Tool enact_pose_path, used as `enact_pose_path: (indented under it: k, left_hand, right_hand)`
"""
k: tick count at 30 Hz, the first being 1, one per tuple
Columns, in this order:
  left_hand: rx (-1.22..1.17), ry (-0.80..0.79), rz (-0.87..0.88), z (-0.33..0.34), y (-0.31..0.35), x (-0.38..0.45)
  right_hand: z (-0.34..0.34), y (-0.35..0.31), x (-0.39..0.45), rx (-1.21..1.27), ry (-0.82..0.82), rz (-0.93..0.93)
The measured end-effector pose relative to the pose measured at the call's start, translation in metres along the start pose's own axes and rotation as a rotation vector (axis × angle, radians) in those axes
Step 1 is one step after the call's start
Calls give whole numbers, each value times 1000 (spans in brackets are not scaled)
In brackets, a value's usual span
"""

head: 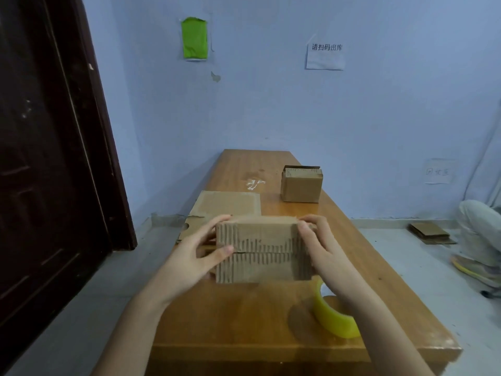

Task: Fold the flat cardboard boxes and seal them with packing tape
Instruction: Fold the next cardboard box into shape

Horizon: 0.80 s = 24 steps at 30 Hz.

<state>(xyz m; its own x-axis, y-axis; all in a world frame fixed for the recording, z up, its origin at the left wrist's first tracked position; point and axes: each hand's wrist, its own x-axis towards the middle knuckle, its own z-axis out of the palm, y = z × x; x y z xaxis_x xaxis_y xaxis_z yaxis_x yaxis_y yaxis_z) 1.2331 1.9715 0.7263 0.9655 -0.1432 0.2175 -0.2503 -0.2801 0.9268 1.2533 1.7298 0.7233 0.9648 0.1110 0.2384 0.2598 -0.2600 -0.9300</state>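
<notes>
A small brown cardboard box [261,249] stands on the wooden bench, its two flaps folded together toward me with a seam across the middle. My left hand [202,249] grips its left side, thumb over the seam. My right hand [315,241] grips its right side, fingers curled over the top corner. A roll of yellow packing tape [334,318] lies on the bench just under my right forearm. Flat cardboard sheets [226,204] lie behind the box.
Another folded box [301,184] stands farther back on the right of the bench [244,316]. A dark door [48,158] is at left. More flat cardboard [429,232] lies on the floor at right, beside a person's leg and shoe [477,267].
</notes>
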Motion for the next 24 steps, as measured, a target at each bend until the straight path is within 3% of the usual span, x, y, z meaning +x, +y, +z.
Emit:
enact_pose_path:
  k: [4,11,18,24]
  left_hand:
    - [106,107,213,13,-16,2]
    - [105,85,327,25,-69,-2]
    - [-6,0,62,24,-94,-1]
    - [332,-103,-115,18,-102,-9]
  right_hand:
    - [9,13,6,224,113,88]
    - [18,35,-5,0,121,105]
    - [19,51,-14,2,-37,101]
    - [34,58,-23,-188,-22,54]
